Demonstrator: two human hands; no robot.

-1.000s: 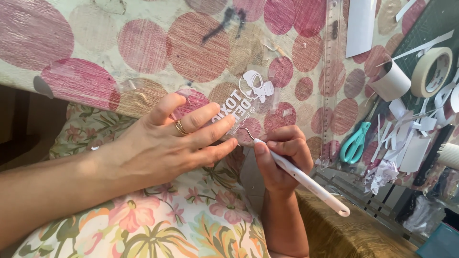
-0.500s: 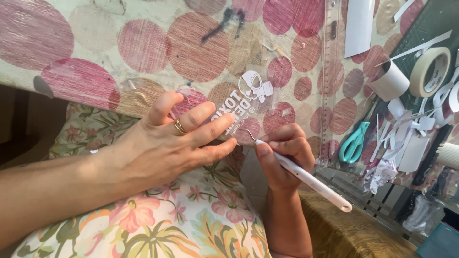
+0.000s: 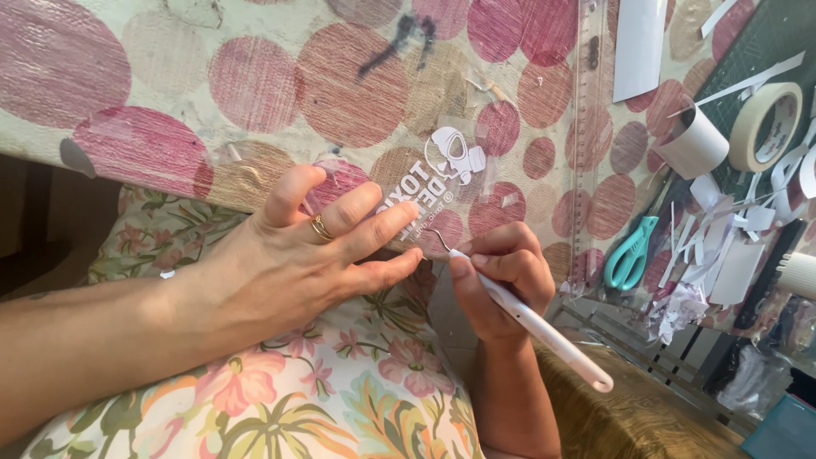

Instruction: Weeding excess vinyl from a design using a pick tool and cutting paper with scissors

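Your left hand (image 3: 314, 255) lies flat in the middle of the frame, fingers spread wide and pressing down on a clear film sheet (image 3: 442, 183) that carries a white cut-out design with lettering and a small masked figure. That sheet sits on the bench (image 3: 170, 76), which is covered by a cloth with big pink circles. Your right hand (image 3: 501, 276) is closed around a white weeding tool (image 3: 535, 327), gripped like a pen, its thin hooked tip touching the lower edge of the sheet just beside your left fingertips.

Compared with a second ago, very little has shifted: the left hand has stayed put as a clamp, and the right hand has edged slightly toward the left fingertips, so the hook now sits right at the film's edge. To judge by that, the picking at the design is slow, fine work in one spot.

At the right of the frame lie teal scissors (image 3: 631, 255), a roll of masking tape (image 3: 769, 126), a clear ruler (image 3: 591, 102) and a heap of white paper scraps (image 3: 705, 255).
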